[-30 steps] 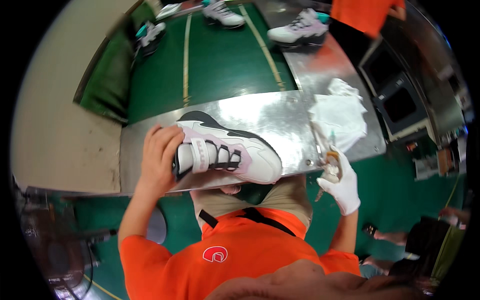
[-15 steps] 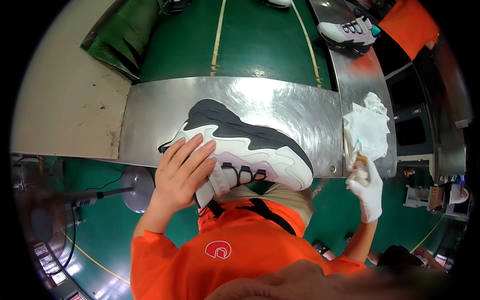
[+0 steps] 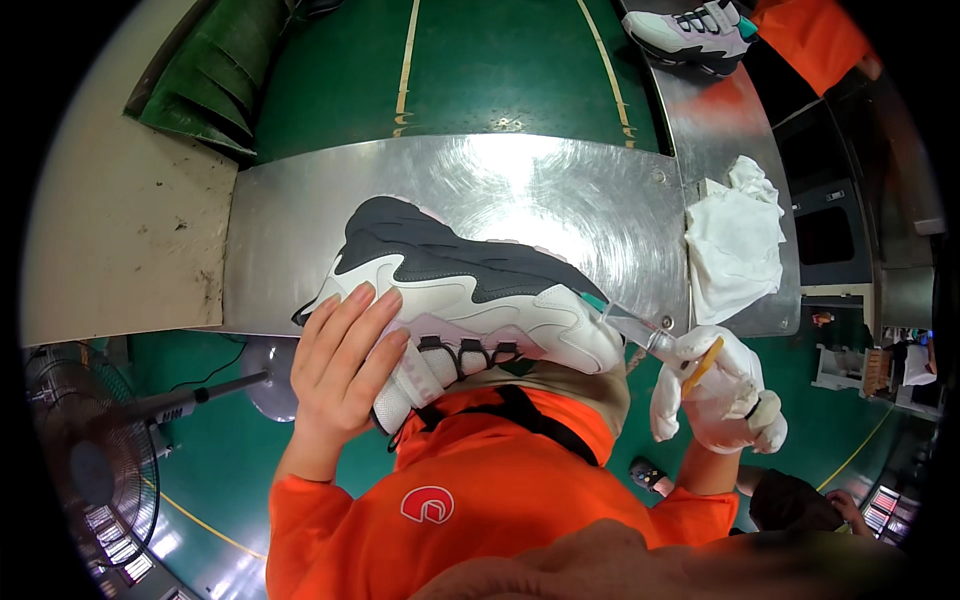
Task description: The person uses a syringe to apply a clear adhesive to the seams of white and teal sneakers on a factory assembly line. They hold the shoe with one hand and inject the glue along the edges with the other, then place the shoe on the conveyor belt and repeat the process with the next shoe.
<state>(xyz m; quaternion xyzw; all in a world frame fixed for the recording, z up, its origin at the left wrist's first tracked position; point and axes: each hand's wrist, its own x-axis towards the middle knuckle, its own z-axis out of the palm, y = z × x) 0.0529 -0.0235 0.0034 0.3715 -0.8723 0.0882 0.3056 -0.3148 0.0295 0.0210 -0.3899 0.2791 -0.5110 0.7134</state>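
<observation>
A white, grey and lilac sneaker [image 3: 462, 300] lies on its side at the near edge of the metal table, its dark sole turned away from me. My left hand [image 3: 343, 360], bare, lies over the heel side of its upper with the fingers stretched out, pressing or steadying it. In a white glove, my right hand [image 3: 715, 390] grips a clear syringe [image 3: 640, 328] with a green tip and a yellowish flange. The tip touches or nearly touches the sneaker's toe, along the edge where upper meets sole.
Right of the sneaker, a crumpled white cloth [image 3: 735, 245] lies on the metal side ledge. Farther up that ledge stands another sneaker [image 3: 690, 38]. A fan [image 3: 95, 470] is at the lower left. Beyond the metal table [image 3: 290, 220] runs a green surface [image 3: 500, 80] with pale lines.
My right hand has brought the syringe from beside the white cloth leftward to the sneaker's toe. The left hand stays on the sneaker; the whole view has shifted slightly.
</observation>
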